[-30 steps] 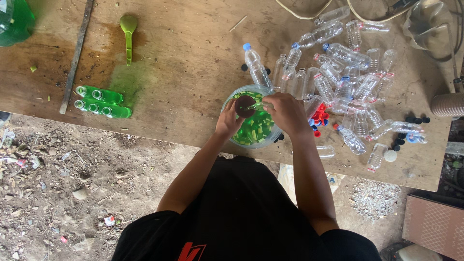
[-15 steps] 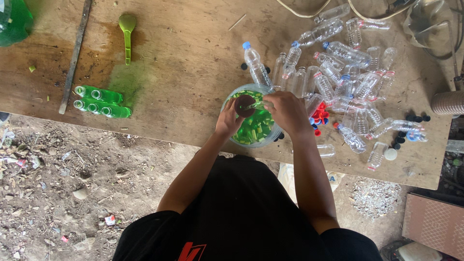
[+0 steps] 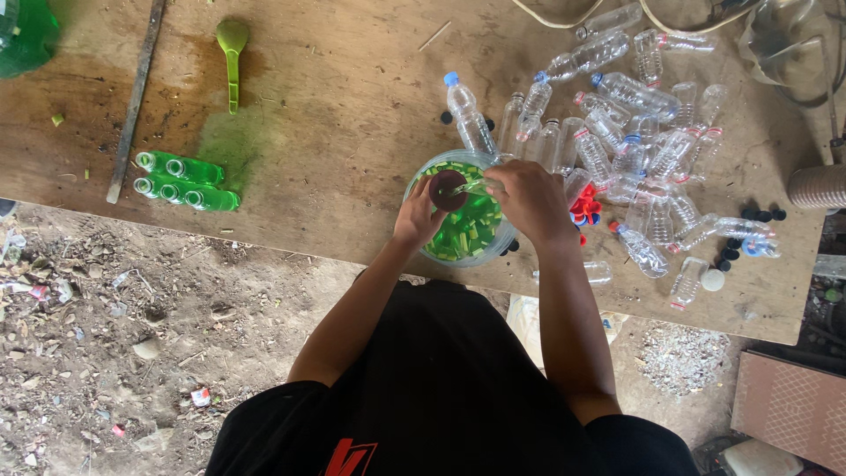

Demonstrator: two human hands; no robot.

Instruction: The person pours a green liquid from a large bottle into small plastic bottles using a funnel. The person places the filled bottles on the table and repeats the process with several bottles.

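The scene is lit by soft, even daylight. The tabletop point(image 3: 335, 115) is shown sharply, with faint glare on the clear bottles point(image 3: 634, 141); only weak shadows are cast beneath its near edge.

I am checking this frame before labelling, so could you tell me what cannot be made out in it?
- Head view: the right hand covers most of what it grips over the bowl.
- The dark round thing at the left hand is too small to identify.
- The green bottle is cut off by the frame's corner.
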